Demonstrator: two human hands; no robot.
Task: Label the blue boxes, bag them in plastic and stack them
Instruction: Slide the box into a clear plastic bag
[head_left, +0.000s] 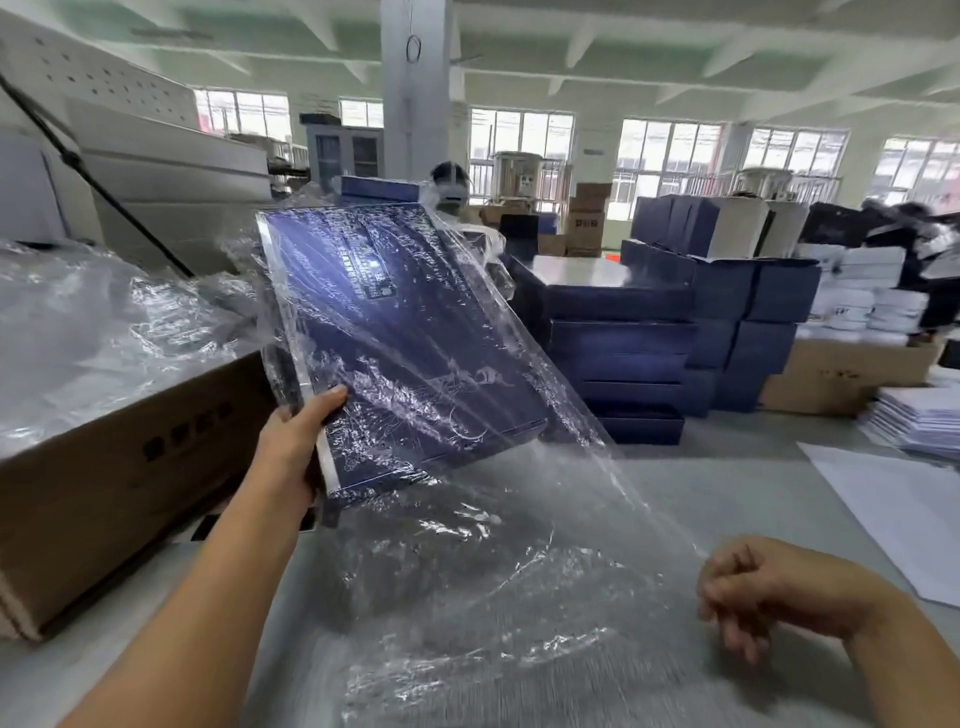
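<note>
Blue box, centre frame, gripped by left hand; right hand pinches plastic bag; taut film risks tearing.

Bright hall: white pillar, rear windows (daylit), beamed ceiling

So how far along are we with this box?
Done: the blue box shows what looks like a label and sits inside the plastic bag. In hand: the left hand grips its edge, the right hand seems to pinch the bag's loose end. Left: stacking it; the blue stack behind waits.
</note>
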